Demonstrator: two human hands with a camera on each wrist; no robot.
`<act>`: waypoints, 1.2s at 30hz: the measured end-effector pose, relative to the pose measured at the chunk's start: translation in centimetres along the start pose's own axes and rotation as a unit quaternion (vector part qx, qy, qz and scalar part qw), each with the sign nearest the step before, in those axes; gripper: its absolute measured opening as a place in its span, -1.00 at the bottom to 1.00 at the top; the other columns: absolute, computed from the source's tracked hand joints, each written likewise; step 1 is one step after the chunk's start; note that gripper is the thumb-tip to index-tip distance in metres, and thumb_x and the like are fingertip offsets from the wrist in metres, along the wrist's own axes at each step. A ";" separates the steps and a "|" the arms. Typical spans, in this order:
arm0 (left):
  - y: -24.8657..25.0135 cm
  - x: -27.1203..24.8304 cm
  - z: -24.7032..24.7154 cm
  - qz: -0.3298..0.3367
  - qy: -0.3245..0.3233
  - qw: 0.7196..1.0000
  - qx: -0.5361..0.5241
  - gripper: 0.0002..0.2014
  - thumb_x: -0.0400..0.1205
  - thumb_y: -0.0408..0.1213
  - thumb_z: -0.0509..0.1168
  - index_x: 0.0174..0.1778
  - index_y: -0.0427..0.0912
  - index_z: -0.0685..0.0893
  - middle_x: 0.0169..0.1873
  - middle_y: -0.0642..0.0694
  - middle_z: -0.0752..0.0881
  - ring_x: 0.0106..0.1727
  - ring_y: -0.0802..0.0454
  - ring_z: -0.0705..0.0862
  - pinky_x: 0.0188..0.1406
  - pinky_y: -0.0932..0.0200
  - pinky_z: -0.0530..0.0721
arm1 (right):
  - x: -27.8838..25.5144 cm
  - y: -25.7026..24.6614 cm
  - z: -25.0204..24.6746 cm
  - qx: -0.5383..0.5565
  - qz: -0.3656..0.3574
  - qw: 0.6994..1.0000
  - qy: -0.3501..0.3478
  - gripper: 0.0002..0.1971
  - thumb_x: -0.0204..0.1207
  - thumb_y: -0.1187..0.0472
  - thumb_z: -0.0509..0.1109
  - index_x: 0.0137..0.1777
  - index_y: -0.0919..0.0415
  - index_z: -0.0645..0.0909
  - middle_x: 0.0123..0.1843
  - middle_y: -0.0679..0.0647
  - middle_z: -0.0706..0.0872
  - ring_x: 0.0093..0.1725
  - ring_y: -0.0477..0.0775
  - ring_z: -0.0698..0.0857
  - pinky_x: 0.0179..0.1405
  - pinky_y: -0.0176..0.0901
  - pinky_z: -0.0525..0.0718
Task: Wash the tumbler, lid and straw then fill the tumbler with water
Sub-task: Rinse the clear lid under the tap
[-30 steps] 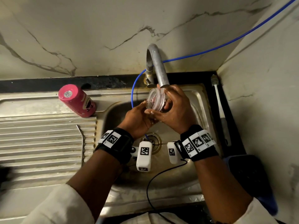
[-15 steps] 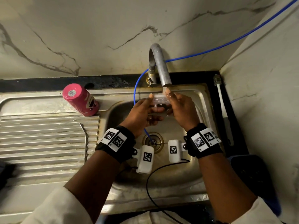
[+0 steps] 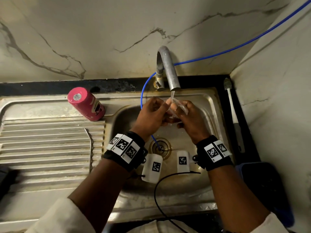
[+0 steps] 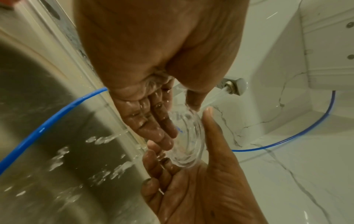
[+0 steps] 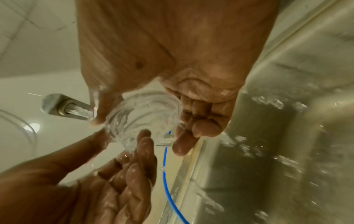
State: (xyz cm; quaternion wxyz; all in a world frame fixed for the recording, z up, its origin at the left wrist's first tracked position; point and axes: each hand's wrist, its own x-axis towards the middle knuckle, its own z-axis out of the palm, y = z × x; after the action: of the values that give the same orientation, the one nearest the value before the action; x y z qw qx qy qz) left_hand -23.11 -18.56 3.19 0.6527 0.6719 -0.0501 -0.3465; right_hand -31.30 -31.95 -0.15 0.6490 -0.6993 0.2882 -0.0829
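Note:
Both hands hold the clear plastic lid (image 3: 178, 106) over the sink, right under the running faucet (image 3: 170, 69). My right hand (image 3: 188, 115) grips the lid (image 5: 141, 112) with thumb and curled fingers round its rim. My left hand (image 3: 156, 111) pinches the lid (image 4: 186, 144), straight wet fingers (image 4: 159, 130) on one face and the thumb on the other. Water splashes over the lid. The pink tumbler (image 3: 87, 105) stands upside down on the drainboard at the left. The bent metal straw (image 3: 90, 145) lies on the drainboard ridges.
The steel sink basin (image 3: 217, 118) has a drain (image 3: 160, 147) with a blue hose (image 3: 143, 96) running into it. A long-handled brush (image 3: 233, 115) lies along the right counter edge. A dark blue object (image 3: 262, 185) sits at the lower right.
The lid was turned from facing me to lying nearly flat under the spout. Both hands shifted a little along its rim, and water now hits it.

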 end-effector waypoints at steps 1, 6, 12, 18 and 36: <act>-0.2 -0.1 -0.1 0.004 -0.002 1.000 -0.001 -0.68 0.80 -0.07 0.34 0.21 -0.31 0.62 -0.01 -0.29 0.86 -0.09 -0.22 0.90 -0.27 0.18 0.78 | 0.1 0.2 -0.1 -0.007 -0.008 1.000 0.002 -0.36 0.46 -0.29 0.59 0.38 0.10 0.61 0.11 0.03 0.86 -0.02 -0.05 0.87 -0.29 -0.26 0.72; -1.4 -0.4 -1.1 -0.024 -0.017 0.999 -0.035 -0.74 0.87 -0.17 0.21 0.31 -0.28 0.62 0.02 -0.29 0.84 -0.09 -0.22 0.84 -0.11 0.00 0.78 | 0.5 0.1 -0.3 -0.088 -0.089 0.992 0.022 -0.19 0.31 -0.05 0.80 0.53 0.02 0.53 0.26 -0.06 0.81 0.15 -0.22 0.81 -0.02 -0.36 0.76; -2.1 -0.3 -2.9 -0.075 0.031 0.993 -0.086 -0.73 0.86 -0.10 0.22 0.23 -0.18 0.74 0.02 -0.17 0.84 0.01 -0.15 0.81 0.07 -0.06 0.72 | 0.4 -0.3 -1.3 -0.215 -0.193 0.956 -0.058 -0.31 0.22 0.08 0.87 0.35 0.11 0.70 0.21 -0.09 0.83 0.14 -0.40 0.75 0.07 -0.41 0.75; -2.5 -0.3 -3.4 -0.099 0.023 0.993 -0.057 -0.68 0.85 -0.04 0.23 0.27 -0.20 0.74 0.06 -0.17 0.87 0.09 -0.18 0.86 0.09 -0.01 0.72 | 1.4 0.3 -0.6 -0.246 -0.187 0.951 -0.005 -0.19 0.23 -0.05 0.84 0.48 0.01 0.61 0.30 -0.09 0.78 0.16 -0.26 0.74 0.15 -0.35 0.75; -2.8 2.1 -1.5 0.026 0.059 0.989 0.134 -0.57 0.49 0.02 0.66 0.21 0.01 0.75 -0.04 0.00 0.86 -0.01 0.03 0.86 0.15 -0.13 0.86 | 0.8 0.1 1.7 0.230 0.251 0.933 -0.113 -0.04 0.68 -0.53 -0.24 0.43 0.19 0.71 0.14 0.35 0.86 -0.24 0.27 0.85 -0.40 -0.16 0.72</act>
State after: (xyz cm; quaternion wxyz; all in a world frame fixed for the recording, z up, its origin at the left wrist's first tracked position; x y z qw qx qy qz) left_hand -21.82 -17.99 -0.32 0.5677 0.7709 -0.0749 -0.2790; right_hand -29.87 -30.87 -0.67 0.8198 -0.4405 0.3524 0.0984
